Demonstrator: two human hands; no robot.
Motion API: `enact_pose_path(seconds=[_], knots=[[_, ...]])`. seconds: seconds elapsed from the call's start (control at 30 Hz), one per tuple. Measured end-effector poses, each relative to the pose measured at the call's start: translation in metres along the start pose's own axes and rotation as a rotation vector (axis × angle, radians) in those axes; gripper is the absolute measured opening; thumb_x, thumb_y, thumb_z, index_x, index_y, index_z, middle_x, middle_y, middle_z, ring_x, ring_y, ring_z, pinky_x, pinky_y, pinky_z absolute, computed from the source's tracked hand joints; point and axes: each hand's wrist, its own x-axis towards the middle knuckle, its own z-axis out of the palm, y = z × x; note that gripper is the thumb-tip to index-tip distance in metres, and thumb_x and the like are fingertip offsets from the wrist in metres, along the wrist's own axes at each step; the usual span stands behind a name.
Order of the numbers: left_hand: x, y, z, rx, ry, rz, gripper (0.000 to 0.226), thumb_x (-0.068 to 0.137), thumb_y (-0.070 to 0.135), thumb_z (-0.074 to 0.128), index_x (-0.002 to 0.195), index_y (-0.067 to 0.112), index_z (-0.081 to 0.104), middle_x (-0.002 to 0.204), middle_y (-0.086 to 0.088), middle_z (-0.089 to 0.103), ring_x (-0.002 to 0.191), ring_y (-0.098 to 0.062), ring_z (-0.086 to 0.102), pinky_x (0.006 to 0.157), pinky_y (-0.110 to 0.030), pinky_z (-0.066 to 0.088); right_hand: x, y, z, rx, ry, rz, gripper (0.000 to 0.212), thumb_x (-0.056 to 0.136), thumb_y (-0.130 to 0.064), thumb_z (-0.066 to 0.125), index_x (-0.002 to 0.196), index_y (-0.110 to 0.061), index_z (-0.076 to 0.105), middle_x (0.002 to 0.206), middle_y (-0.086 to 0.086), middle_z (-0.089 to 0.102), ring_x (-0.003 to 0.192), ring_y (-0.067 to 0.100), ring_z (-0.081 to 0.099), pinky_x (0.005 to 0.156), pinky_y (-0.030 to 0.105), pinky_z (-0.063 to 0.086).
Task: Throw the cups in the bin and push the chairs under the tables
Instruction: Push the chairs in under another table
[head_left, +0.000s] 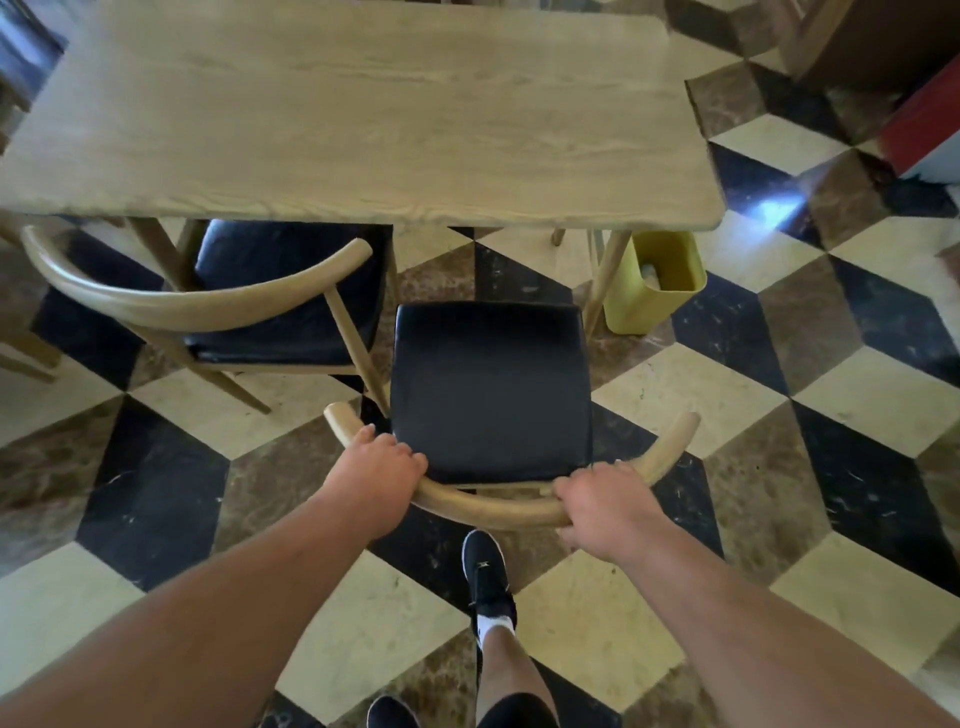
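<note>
Head view: left hand (382, 470) and right hand (602, 506) are both gripping the curved wooden backrest of the near chair (491, 389), which is standing just short of the table (363, 119); a yellow bin (652, 291) is sitting beside the table leg.

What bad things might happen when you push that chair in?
The chair held by the left hand and right hand stands close beside the other chair, so its curved back might knock that one's. The table leg and yellow bin stand just ahead on the right; steering that way could bump the leg or tip the bin.
</note>
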Motion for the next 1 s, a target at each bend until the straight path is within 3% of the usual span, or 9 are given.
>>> enact_pose_path(seconds=[0.23,0.37,0.77,1.0], knots=[[0.064,-0.027,-0.035,-0.011,-0.008,-0.003,0.042,0.101,0.027,0.067,0.141,0.030,0.058,0.138,0.003,0.065,0.135,-0.024,0.056,0.127,-0.052,0.027,0.058,0.047,-0.043,-0.030,0.028,-0.017,0.032,0.096,-0.052,0.067,0.115,-0.026,0.064,0.107,-0.001,0.069,0.105,0.028,0.064,0.098,0.049,0.046],[0.098,-0.039,-0.052,0.005,0.000,0.006,0.039,0.099,0.029,0.067,0.137,0.029,0.058,0.134,0.003,0.067,0.130,-0.025,0.059,0.122,-0.051,0.033,0.084,0.073,-0.066,-0.032,0.045,-0.007,0.032,0.095,-0.052,0.069,0.115,-0.027,0.065,0.109,-0.001,0.070,0.107,0.028,0.064,0.103,0.050,0.043],[0.164,-0.070,-0.090,0.046,-0.021,-0.005,0.041,0.101,0.027,0.062,0.141,0.026,0.053,0.136,0.002,0.063,0.132,-0.025,0.055,0.124,-0.051,0.029,0.145,0.114,-0.111,-0.036,0.037,-0.045,0.029,0.095,-0.053,0.068,0.103,-0.029,0.055,0.096,-0.006,0.058,0.095,0.024,0.059,0.091,0.046,0.044],[0.190,-0.086,-0.101,0.062,-0.054,-0.013,0.044,0.102,0.029,0.062,0.144,0.026,0.052,0.138,0.002,0.062,0.135,-0.025,0.053,0.127,-0.052,0.024,0.169,0.126,-0.121,-0.037,0.070,-0.054,0.030,0.095,-0.053,0.067,0.108,-0.027,0.060,0.094,-0.006,0.058,0.085,0.023,0.052,0.085,0.044,0.044]])
